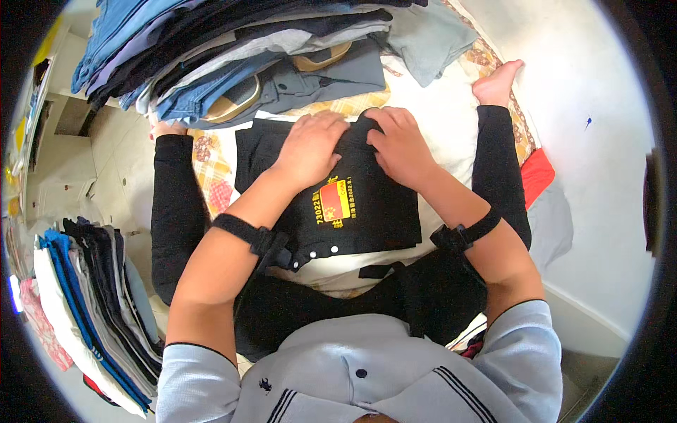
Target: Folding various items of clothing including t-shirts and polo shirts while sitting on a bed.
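Observation:
A folded black shirt (386, 217) lies flat between my legs, on the bedding. It bears yellow writing and a red flag print (334, 201); several white buttons (313, 255) show along its near edge. My left hand (312, 145) rests on the shirt's far half, palm down, thumb apart from the fingers. To its right, my right hand (399, 145) touches the far edge with bent fingers. The cloth humps up by those fingertips; whether they pinch it is hidden.
Beyond the shirt rises a tall stack of folded clothes (238, 47), with a grey garment (431, 39) at its right. Another stack of clothes (100, 296) stands at left. My legs flank the patterned bedding (444, 116). A white wall (592, 174) bounds the right side.

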{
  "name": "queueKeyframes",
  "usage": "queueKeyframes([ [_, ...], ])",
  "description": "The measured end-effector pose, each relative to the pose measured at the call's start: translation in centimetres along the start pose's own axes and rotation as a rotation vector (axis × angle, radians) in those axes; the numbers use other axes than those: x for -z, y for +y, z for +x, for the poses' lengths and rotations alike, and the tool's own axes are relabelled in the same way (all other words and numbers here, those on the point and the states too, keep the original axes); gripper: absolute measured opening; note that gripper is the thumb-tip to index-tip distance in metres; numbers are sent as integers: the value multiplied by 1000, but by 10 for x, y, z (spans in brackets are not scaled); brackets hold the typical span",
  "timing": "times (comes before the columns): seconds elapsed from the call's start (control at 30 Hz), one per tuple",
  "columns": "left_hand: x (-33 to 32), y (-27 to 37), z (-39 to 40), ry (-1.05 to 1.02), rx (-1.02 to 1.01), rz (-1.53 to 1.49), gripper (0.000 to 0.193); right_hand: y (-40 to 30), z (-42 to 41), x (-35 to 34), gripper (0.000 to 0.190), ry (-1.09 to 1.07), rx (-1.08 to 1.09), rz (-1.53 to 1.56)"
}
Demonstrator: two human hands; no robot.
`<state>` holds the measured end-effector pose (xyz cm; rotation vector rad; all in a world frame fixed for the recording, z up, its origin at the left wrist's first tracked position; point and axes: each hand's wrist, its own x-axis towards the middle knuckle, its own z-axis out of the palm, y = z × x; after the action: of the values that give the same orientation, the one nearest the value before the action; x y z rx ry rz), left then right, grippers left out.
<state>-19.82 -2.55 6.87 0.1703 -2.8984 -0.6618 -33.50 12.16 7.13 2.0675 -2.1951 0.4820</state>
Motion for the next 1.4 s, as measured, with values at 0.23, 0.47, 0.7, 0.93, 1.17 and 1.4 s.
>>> queueKeyframes([
  [0.23,-18,2,5,-50,-25,-65,30,24,13,-2,25,-215,183,106],
  [0.47,-11,-6,8,-91,12,-127,32,30,2,-11,39,-329,-51,206],
  [0.7,-16,-24,14,-110,158,-354,26,38,14,-11,38,-416,-105,260],
  [0.93,-17,-41,14,-172,349,-89,30,54,25,-26,35,-509,-433,217],
  [1.17,9,-64,-21,-92,231,206,32,82,0,-31,27,-286,-622,217],
  [1.4,12,-60,-17,-247,144,202,43,39,28,-28,55,-266,-190,299],
])
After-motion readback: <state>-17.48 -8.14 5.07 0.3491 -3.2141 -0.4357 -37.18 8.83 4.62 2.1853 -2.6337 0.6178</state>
